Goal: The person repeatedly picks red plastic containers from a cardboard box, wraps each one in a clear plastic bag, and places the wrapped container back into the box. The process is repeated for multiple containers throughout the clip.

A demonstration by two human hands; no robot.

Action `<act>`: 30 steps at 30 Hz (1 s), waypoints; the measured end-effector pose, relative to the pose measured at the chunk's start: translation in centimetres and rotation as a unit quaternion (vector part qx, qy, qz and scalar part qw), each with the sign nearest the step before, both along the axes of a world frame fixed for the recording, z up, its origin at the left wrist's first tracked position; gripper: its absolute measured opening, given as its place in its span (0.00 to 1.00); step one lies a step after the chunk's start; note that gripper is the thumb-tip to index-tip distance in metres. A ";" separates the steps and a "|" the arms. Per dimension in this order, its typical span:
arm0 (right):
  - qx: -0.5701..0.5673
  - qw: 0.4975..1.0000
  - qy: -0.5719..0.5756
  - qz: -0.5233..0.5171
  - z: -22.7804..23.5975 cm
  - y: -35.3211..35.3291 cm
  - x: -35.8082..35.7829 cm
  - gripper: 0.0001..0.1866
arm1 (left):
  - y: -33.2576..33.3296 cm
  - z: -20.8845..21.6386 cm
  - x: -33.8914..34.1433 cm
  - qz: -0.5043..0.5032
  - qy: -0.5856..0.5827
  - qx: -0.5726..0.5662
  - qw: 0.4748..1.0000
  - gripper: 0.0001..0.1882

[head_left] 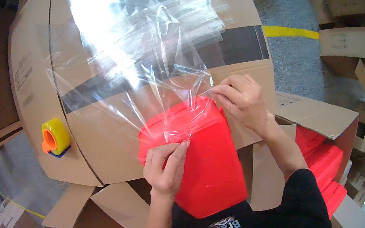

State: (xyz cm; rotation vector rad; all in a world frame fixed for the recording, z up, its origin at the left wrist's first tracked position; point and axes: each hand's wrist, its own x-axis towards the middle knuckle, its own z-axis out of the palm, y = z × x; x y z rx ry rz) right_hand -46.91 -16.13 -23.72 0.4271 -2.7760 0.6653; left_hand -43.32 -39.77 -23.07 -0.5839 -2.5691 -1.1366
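A clear plastic bag (159, 82) is stretched between my hands, its near end lying over the top of a red plastic box-shaped container (210, 171). My left hand (166, 166) pinches the bag's near edge, just in front of the container's upper part. With thumb and fingers closed, my right hand (242, 98) grips the bag's right edge beside the container's far corner. The red container stands against my body at the near edge of the cardboard surface. Beyond the bag lies a stack of clear plastic bags (118, 34), shiny with glare.
A yellow tape roll on an orange dispenser (55, 136) sits at the left of the cardboard surface (114, 164). An open carton (319, 114) at the lower right holds several red containers (322, 164). Another open carton (100, 225) is at lower left. Cartons (347, 44) stand beyond the floor's yellow line.
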 end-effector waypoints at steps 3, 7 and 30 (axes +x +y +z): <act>-0.081 0.994 0.036 -0.056 -1.4 -0.2 2.2 0.10 | -0.3 0.5 0.1 -0.043 0.016 -0.006 0.999 0.11; -0.073 0.986 0.097 -0.110 -2.0 -1.6 7.0 0.10 | 0.0 1.0 0.2 -0.112 0.040 -0.001 0.993 0.10; -0.245 0.928 -0.212 -0.183 -8.1 1.9 5.4 0.11 | -1.3 0.9 1.1 -0.192 -0.088 -0.006 0.977 0.07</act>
